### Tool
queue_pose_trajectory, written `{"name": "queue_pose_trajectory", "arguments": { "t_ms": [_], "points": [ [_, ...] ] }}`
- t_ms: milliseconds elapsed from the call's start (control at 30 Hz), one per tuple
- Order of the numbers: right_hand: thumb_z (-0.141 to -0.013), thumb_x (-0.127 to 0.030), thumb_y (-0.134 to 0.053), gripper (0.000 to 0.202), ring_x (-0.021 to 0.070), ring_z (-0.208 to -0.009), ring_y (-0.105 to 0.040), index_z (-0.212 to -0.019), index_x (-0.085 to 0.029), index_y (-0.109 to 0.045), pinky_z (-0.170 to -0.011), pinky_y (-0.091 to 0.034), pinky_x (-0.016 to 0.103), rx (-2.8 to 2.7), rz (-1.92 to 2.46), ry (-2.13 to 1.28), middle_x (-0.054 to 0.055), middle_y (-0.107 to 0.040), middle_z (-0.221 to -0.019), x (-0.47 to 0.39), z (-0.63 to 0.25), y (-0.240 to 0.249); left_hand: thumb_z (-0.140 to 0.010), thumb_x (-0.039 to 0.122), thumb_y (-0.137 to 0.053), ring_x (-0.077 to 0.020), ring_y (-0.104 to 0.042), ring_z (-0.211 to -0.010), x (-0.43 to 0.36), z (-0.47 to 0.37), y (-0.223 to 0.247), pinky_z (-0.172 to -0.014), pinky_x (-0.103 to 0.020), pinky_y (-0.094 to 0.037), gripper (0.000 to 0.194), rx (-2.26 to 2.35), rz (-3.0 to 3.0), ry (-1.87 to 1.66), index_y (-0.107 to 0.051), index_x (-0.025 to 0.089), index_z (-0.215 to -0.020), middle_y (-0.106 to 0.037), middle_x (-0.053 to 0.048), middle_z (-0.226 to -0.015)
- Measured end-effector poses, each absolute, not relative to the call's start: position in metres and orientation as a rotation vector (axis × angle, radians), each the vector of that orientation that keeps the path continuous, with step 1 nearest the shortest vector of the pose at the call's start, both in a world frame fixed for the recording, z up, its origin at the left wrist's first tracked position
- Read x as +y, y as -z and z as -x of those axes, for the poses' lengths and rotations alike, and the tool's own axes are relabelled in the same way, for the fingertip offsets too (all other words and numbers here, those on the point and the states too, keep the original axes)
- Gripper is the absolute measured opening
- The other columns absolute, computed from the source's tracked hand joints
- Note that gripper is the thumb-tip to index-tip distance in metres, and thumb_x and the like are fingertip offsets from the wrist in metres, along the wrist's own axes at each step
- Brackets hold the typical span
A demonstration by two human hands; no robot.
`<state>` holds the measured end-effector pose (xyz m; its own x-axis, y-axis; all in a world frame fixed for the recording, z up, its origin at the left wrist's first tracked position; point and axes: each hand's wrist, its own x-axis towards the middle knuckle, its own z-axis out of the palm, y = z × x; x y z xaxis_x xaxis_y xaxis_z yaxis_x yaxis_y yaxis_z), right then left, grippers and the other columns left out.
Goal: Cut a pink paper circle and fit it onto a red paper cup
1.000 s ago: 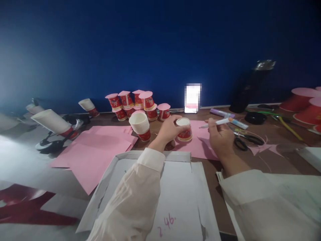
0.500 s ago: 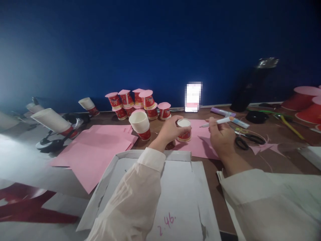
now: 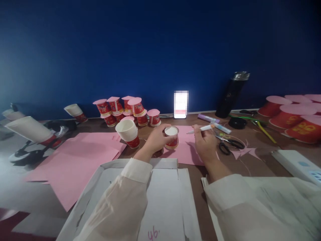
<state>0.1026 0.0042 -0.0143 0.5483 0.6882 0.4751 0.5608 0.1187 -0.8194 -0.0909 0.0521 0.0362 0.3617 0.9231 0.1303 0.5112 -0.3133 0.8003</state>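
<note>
My left hand (image 3: 157, 139) is closed round a small red paper cup (image 3: 172, 142), which stands on a pink sheet (image 3: 187, 147) with its pale round end facing up. To the right, my right hand (image 3: 205, 140) grips a white marker (image 3: 206, 128) with an orange end. The marker's tip points left toward the cup and does not touch it. Just left of my left hand stands a stack of nested paper cups (image 3: 127, 133).
Red cups topped with pink discs (image 3: 136, 106) stand behind on the left, and larger ones (image 3: 281, 103) on the right. Scissors (image 3: 230, 144), a black bottle (image 3: 230, 95) and a lit phone (image 3: 181, 104) are around. A white box lid (image 3: 168, 194) lies in front.
The whole view has shifted, so things appear further left and slightly lower. Both hands keep their hold on the cup and the marker, and the marker's tip stays away from the cup.
</note>
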Motion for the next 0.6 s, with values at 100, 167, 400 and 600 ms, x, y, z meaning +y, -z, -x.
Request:
{"name": "queue_pose_trajectory", "arguments": {
  "t_ms": [100,167,400,600],
  "points": [
    [-0.097,-0.06,-0.046,0.047,0.0293,-0.094,-0.072,-0.092,-0.022,-0.074,-0.083,-0.053,0.038,-1.085,1.536,-0.16,0.011,-0.079,-0.092,0.0052,-0.1044,0.0175,-0.081,0.036,-0.08,-0.0245,-0.07,-0.106,0.0523,0.0921,-0.035,-0.093,-0.033,-0.054,0.054,1.227,-1.937,-0.782,-0.067,0.018,-0.13,-0.074,-0.01,-0.123],
    [-0.096,-0.061,-0.048,0.048,0.0294,-0.093,-0.072,-0.097,-0.021,-0.074,-0.085,-0.053,0.039,-1.071,1.528,-0.175,0.011,-0.079,-0.094,0.0061,-0.1059,0.0195,-0.081,0.037,-0.079,-0.0244,-0.071,-0.106,0.0532,0.0933,-0.0339,-0.094,-0.033,-0.055,0.056,1.227,-1.915,-0.774,-0.066,0.018,-0.132,-0.075,-0.009,-0.122],
    [-0.093,-0.062,-0.05,0.048,0.0319,-0.093,-0.071,-0.094,-0.021,-0.074,-0.088,-0.053,0.045,-1.074,1.534,-0.243,0.014,-0.078,-0.096,0.0068,-0.107,0.0202,-0.08,0.037,-0.079,-0.0245,-0.071,-0.107,0.0564,0.0961,-0.0316,-0.097,-0.036,-0.054,0.058,1.213,-1.921,-0.763,-0.066,0.018,-0.133,-0.074,-0.011,-0.126],
    [-0.094,-0.056,-0.052,0.043,0.028,-0.094,-0.071,-0.1,-0.021,-0.075,-0.088,-0.054,0.043,-1.127,1.512,-0.371,0.012,-0.078,-0.101,0.0081,-0.1032,0.0221,-0.08,0.041,-0.079,-0.025,-0.072,-0.102,0.0526,0.0947,-0.0333,-0.095,-0.037,-0.056,0.058,1.277,-1.922,-0.769,-0.067,0.021,-0.132,-0.077,-0.008,-0.115]
  ]
}}
